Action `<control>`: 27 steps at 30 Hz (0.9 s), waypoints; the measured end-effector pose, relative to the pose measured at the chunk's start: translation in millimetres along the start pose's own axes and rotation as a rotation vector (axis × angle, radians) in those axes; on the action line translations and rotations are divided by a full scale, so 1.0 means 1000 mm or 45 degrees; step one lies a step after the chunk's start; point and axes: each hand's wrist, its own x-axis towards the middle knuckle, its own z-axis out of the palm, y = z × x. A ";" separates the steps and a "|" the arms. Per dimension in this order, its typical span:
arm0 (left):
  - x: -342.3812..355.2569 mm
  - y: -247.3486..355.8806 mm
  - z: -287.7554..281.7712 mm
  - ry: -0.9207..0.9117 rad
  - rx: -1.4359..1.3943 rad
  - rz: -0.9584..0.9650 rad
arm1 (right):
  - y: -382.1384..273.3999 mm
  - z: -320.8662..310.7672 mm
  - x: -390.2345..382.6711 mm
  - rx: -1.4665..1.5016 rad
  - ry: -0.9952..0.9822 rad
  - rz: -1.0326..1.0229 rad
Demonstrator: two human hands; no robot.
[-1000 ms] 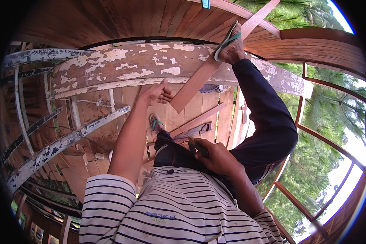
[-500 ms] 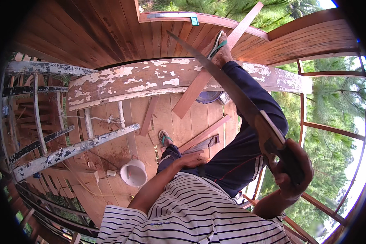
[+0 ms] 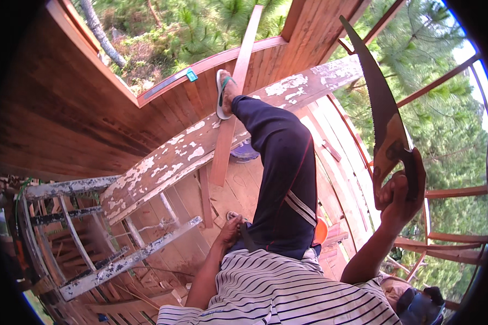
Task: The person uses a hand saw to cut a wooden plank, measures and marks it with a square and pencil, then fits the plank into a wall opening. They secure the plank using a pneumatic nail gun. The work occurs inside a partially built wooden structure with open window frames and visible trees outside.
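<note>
My right hand [image 3: 398,197], raised at the right, is closed round the handle of a handsaw [image 3: 385,103]. The long dark blade points up and away, its toothed edge facing left, apart from any wood. My left hand [image 3: 230,232] rests at my waist beside a dark strap [image 3: 248,238]; its fingers are curled, and what they hold is hidden. Under my sandalled foot [image 3: 228,95] a narrow reddish plank [image 3: 222,154] lies across a weathered board [image 3: 181,149] with peeling white paint. The plank's far end sticks out over the window ledge.
A rusty ladder-like frame [image 3: 133,260] with flaking paint stands at the left. By the window ledge [image 3: 217,64] sits a small turquoise object [image 3: 191,75]. A purple-blue container [image 3: 245,151] is below the board, and an orange container [image 3: 321,230] is right of my leg.
The view has swung to the right. My right hand has turned the saw from leaning left across the plank to nearly upright, away from it. My left hand stays at my waist.
</note>
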 end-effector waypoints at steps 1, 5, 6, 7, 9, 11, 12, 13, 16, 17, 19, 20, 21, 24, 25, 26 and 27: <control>0.015 0.003 -0.022 0.040 -0.005 0.144 | 0.004 -0.005 -0.005 -0.035 0.025 0.016; 0.062 0.096 -0.024 1.101 1.375 1.250 | 0.030 -0.038 -0.035 -0.119 0.125 0.253; 0.075 0.121 -0.020 0.981 1.617 1.258 | 0.039 -0.046 -0.043 -0.189 0.152 0.224; 0.088 0.139 -0.016 0.863 1.851 1.259 | 0.048 -0.053 -0.050 -0.263 0.177 0.194; 0.122 0.149 -0.012 0.615 2.011 1.047 | 0.046 -0.054 -0.067 -0.254 0.172 0.302; 0.144 0.151 0.005 0.548 2.267 0.632 | 0.045 -0.063 -0.085 -0.225 0.179 0.455; 0.151 0.143 0.013 0.624 2.369 0.558 | 0.049 -0.069 -0.096 -0.288 0.202 0.389; 0.155 0.132 0.020 0.699 2.471 0.483 | 0.050 -0.077 -0.105 -0.319 0.223 0.437; 0.180 0.132 -0.015 0.940 2.574 0.509 | 0.072 -0.078 -0.112 -0.343 0.212 0.485; 0.181 0.131 -0.012 0.896 2.576 0.482 | 0.082 -0.082 -0.115 -0.374 0.217 0.498; 0.173 0.128 -0.006 0.797 2.563 0.412 | 0.111 -0.083 -0.115 -0.485 0.163 0.509; 0.171 0.127 -0.009 0.758 2.563 0.472 | 0.127 -0.083 -0.111 -0.491 0.088 0.702; 0.168 0.131 -0.017 0.720 2.564 0.526 | 0.142 -0.082 -0.112 -0.464 0.059 0.784; 0.168 0.135 -0.017 0.630 2.548 0.662 | 0.197 -0.081 -0.130 -0.483 0.074 0.801; 0.170 0.139 -0.028 0.611 2.568 0.714 | 0.211 -0.081 -0.145 -0.554 0.088 0.806; 0.175 0.141 -0.035 0.587 2.588 0.766 | 0.225 -0.083 -0.154 -0.629 0.086 0.806; 0.175 0.141 -0.031 0.512 2.572 0.745 | 0.228 -0.087 -0.170 -0.715 0.105 0.815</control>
